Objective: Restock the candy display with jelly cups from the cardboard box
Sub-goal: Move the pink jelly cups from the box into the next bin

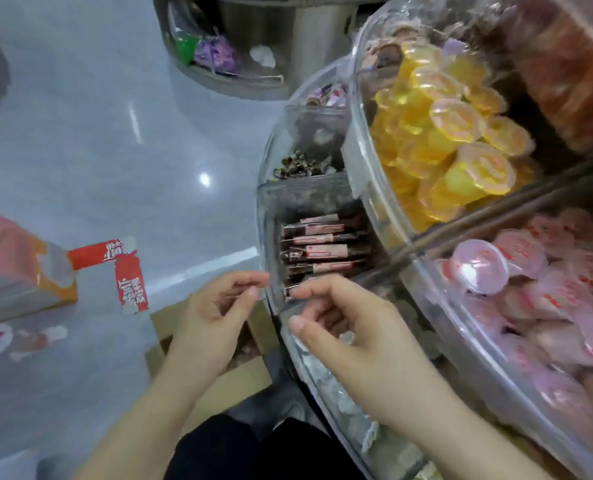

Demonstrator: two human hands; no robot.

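Note:
Both my hands hover at the front of the clear round candy display (359,109). My left hand (215,306) has loosely curled fingers and nothing visible in it, and sits above the open cardboard box (234,384) on the floor. My right hand (354,330) is beside it over the display's lower tier, index finger stretched left, also holding nothing I can see. Yellow jelly cups (454,140) fill an upper bin. Pink jelly cups (530,289) fill the bin to the right. The box's contents are mostly hidden by my left arm.
The lower tier holds dark red wrapped bars (323,251), small dark candies (305,164) and white wrapped sweets (340,393). A red and orange carton (11,265) and red tape strips (128,275) lie on the grey floor at left. A steel round stand (253,46) is behind.

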